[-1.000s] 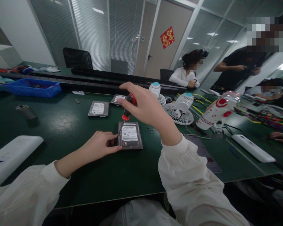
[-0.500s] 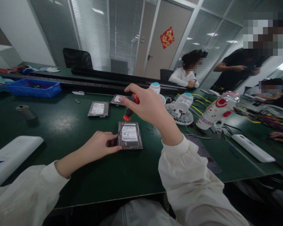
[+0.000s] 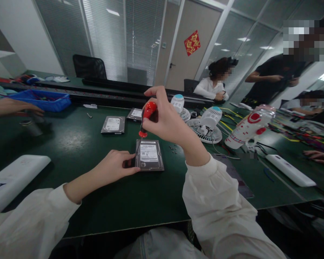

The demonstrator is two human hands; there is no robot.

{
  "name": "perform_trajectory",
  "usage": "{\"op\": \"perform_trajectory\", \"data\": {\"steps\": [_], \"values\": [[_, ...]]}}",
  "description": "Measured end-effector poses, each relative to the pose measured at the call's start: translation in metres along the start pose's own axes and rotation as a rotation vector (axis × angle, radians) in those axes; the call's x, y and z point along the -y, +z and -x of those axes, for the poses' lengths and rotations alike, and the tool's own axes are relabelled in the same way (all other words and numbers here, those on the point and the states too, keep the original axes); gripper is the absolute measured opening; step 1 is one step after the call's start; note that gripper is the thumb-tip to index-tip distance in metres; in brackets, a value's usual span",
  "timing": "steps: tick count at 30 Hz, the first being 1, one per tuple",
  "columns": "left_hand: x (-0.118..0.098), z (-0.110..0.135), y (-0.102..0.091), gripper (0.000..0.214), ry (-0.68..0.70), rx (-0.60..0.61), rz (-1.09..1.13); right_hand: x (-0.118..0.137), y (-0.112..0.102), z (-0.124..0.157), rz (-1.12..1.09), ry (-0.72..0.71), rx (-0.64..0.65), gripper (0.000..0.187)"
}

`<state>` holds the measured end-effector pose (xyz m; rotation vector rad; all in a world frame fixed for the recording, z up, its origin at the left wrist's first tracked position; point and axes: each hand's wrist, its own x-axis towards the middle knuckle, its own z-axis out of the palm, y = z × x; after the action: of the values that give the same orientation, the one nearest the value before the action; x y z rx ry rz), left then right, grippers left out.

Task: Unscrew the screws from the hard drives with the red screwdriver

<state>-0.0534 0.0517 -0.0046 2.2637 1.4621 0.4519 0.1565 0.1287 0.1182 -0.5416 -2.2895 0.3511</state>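
A hard drive [image 3: 151, 154] lies label-up on the green table in front of me. My left hand [image 3: 116, 164] grips its left edge, thumb at the near corner and fingers further up the side. Above it, my right hand [image 3: 162, 117] is closed around a red and black screwdriver [image 3: 143, 131]. The thin shaft slants down to the left side of the drive's top; whether the tip sits in a screw is too small to tell. Several small screws [image 3: 173, 148] lie just right of the drive. Two more hard drives, one nearer [image 3: 113, 124] and one farther [image 3: 135, 114], rest beyond.
Two white fans [image 3: 209, 122] and a red-and-white toy-like device [image 3: 250, 126] stand to the right. At far left another person's hand [image 3: 24, 106] reaches over a metal cylinder [image 3: 32, 127], near a blue tray [image 3: 51, 100]. White power banks [image 3: 18, 176] flank me.
My right hand has shifted its fingers on the screwdriver handle, with the index finger now lifted. Another person's hand has come in at far left over the cylinder. My left hand stays put.
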Motion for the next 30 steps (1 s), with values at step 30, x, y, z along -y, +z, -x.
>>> {"op": "perform_trajectory", "data": {"steps": [30], "values": [[0.002,-0.002,0.001,0.051,0.002,0.004,0.004,-0.01,-0.001,-0.003,0.133,-0.118,-0.038,0.053]]}}
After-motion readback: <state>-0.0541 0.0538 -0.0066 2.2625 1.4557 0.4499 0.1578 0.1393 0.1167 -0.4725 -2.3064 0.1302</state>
